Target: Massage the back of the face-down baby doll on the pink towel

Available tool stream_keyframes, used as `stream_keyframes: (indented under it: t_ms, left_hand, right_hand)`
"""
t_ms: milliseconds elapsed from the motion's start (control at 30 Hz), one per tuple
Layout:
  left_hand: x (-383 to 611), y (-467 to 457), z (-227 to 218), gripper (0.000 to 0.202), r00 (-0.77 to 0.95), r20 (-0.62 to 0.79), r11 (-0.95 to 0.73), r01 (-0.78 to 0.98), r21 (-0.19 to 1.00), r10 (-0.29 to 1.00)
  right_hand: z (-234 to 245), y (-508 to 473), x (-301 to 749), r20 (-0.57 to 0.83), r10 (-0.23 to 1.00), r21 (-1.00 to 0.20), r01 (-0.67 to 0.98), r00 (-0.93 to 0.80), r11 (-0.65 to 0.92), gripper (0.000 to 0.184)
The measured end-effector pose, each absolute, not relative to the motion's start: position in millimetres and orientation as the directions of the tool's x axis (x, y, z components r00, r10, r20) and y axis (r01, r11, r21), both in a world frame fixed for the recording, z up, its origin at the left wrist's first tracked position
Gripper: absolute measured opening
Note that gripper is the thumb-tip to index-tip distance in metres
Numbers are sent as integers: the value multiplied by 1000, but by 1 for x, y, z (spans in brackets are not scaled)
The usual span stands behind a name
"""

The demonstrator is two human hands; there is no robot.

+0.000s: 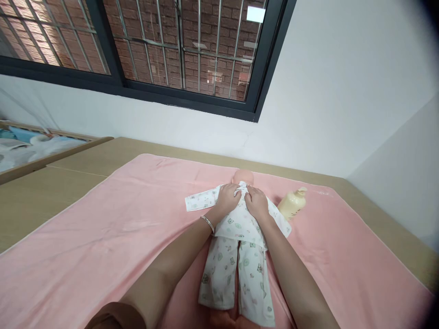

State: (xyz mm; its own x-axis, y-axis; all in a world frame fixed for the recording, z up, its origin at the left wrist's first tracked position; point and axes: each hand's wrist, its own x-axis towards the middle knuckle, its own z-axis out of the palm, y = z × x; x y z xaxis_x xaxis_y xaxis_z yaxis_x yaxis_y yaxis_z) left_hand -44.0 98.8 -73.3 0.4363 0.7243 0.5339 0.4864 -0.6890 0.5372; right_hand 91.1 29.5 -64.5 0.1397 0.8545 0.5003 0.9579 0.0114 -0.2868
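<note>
Perhaps uneven tugging would skew the shirt (240, 224) under the left hand (227, 199) and right hand (257, 201), fingers curled, pinch unclear; swinging rightward could knock the bottle (291, 204).

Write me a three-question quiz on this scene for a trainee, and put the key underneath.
1. Multiple choice: by the person's own sides, where is the bracelet worn?
A) right
B) left
C) both

2. True or false: in the picture, the pale yellow bottle is to the right of the doll.

3. Fill in the blank: the left hand and the right hand both touch the doll's printed, long-sleeved ____.

Key:
1. B
2. True
3. top
</note>
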Motion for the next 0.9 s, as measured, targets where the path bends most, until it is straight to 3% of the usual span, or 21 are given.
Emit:
stream_keyframes:
  t_ms: [167,433,700,900]
  left_hand:
    - [-44,97,-75,25,378,535,-652,518,554,755]
    - [-44,101,-75,28,429,515,-670,492,556,742]
    - [-45,94,-74,23,352,572,-667,485,565,741]
    - [-43,97,-74,26,355,504,-612,545,573,787]
  right_hand:
    - [-64,26,85,526,814,-326,942,249,-77,40]
    - [-66,32,92,495,856,-307,952,150,11,44]
    - [-66,20,81,570,753,-399,912,329,-97,35]
    - [-67,27,86,524,791,-414,906,315,-87,40]
